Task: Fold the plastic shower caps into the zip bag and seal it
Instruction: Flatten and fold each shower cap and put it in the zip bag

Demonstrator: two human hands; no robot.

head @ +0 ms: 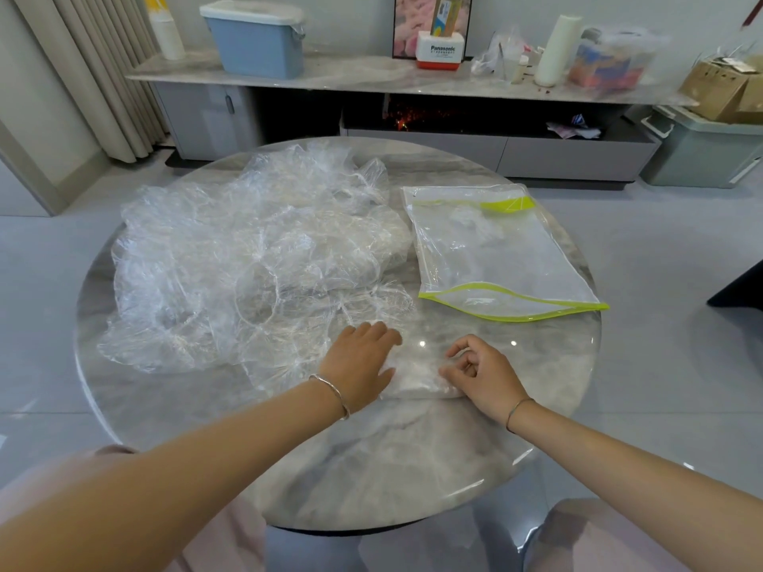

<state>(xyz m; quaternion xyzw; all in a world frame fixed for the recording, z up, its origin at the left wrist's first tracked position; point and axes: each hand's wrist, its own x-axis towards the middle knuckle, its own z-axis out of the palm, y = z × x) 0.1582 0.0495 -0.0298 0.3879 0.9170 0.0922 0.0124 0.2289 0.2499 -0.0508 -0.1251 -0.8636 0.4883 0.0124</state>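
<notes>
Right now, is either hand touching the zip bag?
No: left hand and right hand are at a folded cap, clear of the bag.

The zip bag (495, 258) lies flat on the right half of the round table (371, 468). The pile of loose shower caps (247, 258) lies just beside the zip bag, to its left. A folded shower cap (417, 377) lies in front of the zip bag, toward the person. The left hand (359, 365) rests on the folded cap's left end, and the right hand (483, 377) is at its right end. The sideboard (371, 78) stands behind the zip bag, beyond the table. A lidded bin (256, 39) sits on the sideboard, to the left.
</notes>
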